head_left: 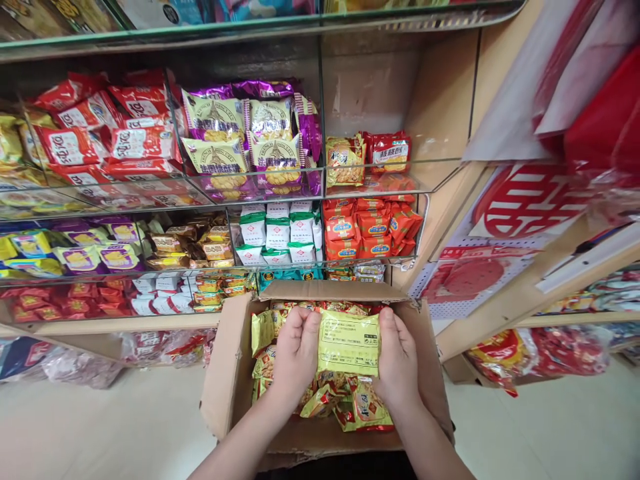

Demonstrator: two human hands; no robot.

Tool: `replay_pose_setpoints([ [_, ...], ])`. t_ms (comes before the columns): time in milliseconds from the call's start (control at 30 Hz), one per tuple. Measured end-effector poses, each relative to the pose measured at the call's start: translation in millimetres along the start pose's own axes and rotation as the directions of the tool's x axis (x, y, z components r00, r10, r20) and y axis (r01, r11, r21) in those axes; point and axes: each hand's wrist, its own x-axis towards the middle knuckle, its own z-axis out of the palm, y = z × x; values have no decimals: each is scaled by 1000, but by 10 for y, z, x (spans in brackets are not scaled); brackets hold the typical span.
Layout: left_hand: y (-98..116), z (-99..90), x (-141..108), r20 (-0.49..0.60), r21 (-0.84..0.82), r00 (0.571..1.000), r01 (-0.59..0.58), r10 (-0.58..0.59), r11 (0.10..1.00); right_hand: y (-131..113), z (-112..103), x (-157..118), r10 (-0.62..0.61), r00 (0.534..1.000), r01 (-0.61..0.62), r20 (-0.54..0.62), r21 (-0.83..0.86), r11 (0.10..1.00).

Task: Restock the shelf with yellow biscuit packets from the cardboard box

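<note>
Between my two hands is a yellow snack packet (349,343), its printed back facing up toward me. My left hand (299,348) is closed on the packet's left end, and my right hand (399,353) pinches its right end. Both hands are above an open cardboard box (227,367) that holds several more yellow and red packets. One of these, a loose packet (370,402), lies face up below my right hand. Parts of the box's contents are hidden by my hands and forearms.
Ahead stand glass-fronted shelves with red packets (80,143), purple and cream biscuit packs (277,157), and orange packets (375,223). One upper compartment holds a yellow packet (345,160) beside a red one (389,155). Red decorations (530,200) hang at right. Pale floor (100,427) surrounds the box.
</note>
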Motion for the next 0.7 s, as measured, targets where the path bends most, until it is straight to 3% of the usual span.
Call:
replay_pose_setpoints([
  [100, 4, -37, 4, 7, 20, 1000, 4, -4, 1000, -102, -8, 9, -74, 997, 76, 28, -79, 994],
  [167, 17, -69, -43, -18, 168, 994, -103, 107, 981, -182, -27, 20, -269, 961, 277, 67, -278, 920],
  [200, 34, -76, -82, -21, 226, 988, -146, 155, 963, -215, -29, 26, -403, 907, 417, 122, -390, 821],
  [233, 59, -75, -128, -4, 236, 986, -159, 164, 959, -239, -21, 29, -539, 817, 564, 206, -478, 673],
  [267, 93, -64, -173, 28, 176, 992, -128, 125, 976, -253, 2, 29, -653, 692, 696, 308, -523, 492],
  [333, 179, -29, -235, 141, -107, 988, 77, -61, 991, -249, 86, 4, -763, 418, 857, 494, -492, 151],
  [367, 226, -13, -241, 205, -271, 966, 209, -156, 940, -236, 141, -25, -766, 319, 893, 559, -447, 46],
  [400, 270, -6, -229, 259, -412, 939, 321, -228, 853, -220, 194, -66, -743, 265, 917, 615, -400, -4],
  [433, 307, -11, -200, 291, -516, 915, 397, -280, 759, -203, 238, -115, -704, 244, 935, 667, -354, -11],
  [533, 368, -102, -69, 342, -684, 876, 480, -340, 549, -186, 262, -254, -594, 219, 975, 775, -195, 104],
  [567, 375, -146, -30, 362, -724, 873, 484, -327, 492, -194, 234, -275, -616, 229, 973, 754, -163, 163],
  [600, 378, -188, 1, 388, -755, 870, 489, -304, 436, -209, 195, -275, -667, 269, 962, 695, -157, 225],
  [633, 381, -225, 21, 417, -778, 865, 498, -279, 384, -227, 154, -256, -714, 352, 934, 605, -181, 307],
  [700, 387, -266, 33, 461, -793, 854, 518, -241, 320, -257, 86, -176, -706, 591, 806, 391, -261, 531],
])
